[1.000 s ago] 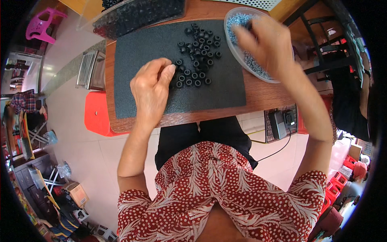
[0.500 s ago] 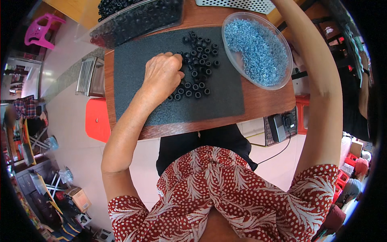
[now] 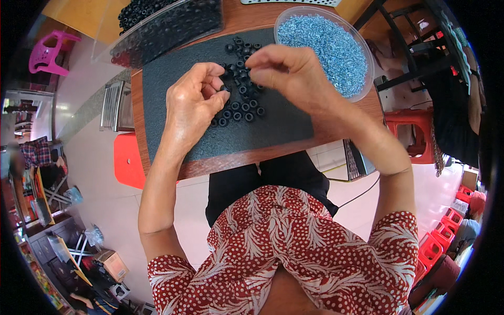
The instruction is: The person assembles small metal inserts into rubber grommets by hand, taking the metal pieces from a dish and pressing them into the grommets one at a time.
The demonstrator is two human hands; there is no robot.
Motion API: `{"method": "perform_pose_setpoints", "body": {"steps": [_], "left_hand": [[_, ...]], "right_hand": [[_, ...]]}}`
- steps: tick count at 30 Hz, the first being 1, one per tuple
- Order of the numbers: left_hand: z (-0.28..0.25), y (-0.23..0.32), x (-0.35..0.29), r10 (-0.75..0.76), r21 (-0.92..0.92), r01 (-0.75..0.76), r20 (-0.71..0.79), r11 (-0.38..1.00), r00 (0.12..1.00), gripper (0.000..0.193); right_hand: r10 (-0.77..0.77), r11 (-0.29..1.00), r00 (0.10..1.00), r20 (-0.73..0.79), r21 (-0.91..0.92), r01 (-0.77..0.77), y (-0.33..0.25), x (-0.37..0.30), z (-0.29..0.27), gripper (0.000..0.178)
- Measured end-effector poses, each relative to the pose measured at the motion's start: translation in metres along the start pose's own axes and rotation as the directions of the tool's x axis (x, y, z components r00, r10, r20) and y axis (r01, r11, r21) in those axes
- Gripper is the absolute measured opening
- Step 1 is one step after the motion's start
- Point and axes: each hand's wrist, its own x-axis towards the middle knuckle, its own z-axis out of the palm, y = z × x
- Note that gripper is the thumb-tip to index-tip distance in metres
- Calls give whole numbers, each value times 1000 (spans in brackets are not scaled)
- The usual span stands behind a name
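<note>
My left hand (image 3: 191, 102) is over the dark mat (image 3: 181, 126), thumb and fingers pinched round a small black round cap (image 3: 224, 88). To its right my right hand (image 3: 296, 76) hovers with thumb and forefinger drawn together; whatever may be between them is too small to make out. Below and between the hands lies a loose cluster of black hollow caps (image 3: 247, 107), many with the hole facing up. At the right of the mat stands a round clear tub (image 3: 369, 84) holding many tiny translucent blue pieces (image 3: 328, 50).
A clear box (image 3: 173, 44) full of black caps stands at the back left of the wooden table (image 3: 349, 128). A white perforated basket (image 3: 291, 1) is at the far edge. Red stools (image 3: 128, 160) and a pink chair (image 3: 50, 52) stand on the floor.
My right hand has come from beyond the far edge, near the basket, back over the mat. My left hand has turned and lifted a little from the caps. The view has shifted slightly.
</note>
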Motion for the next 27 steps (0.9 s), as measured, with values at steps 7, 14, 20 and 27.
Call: {"method": "perform_pose_setpoints", "body": {"steps": [7,14,20,27], "left_hand": [[12,21,-15,204,100,-201,-29,975,978,29],[30,10,-30,55,-185,-76,-117,980,992,29],[38,16,-28,332,119,-316,-155,941,930,33],[42,25,-26,367,95,-356,-157,930,917,32]], "right_hand": [[117,976,992,46,178,-123,-4,-23,22,11],[230,921,973,-18,327,-212,-8,-39,21,10],[304,890,949,-78,377,-254,-8,-50,21,10],[393,767,918,-47,567,-299,-6,-58,16,15]]}}
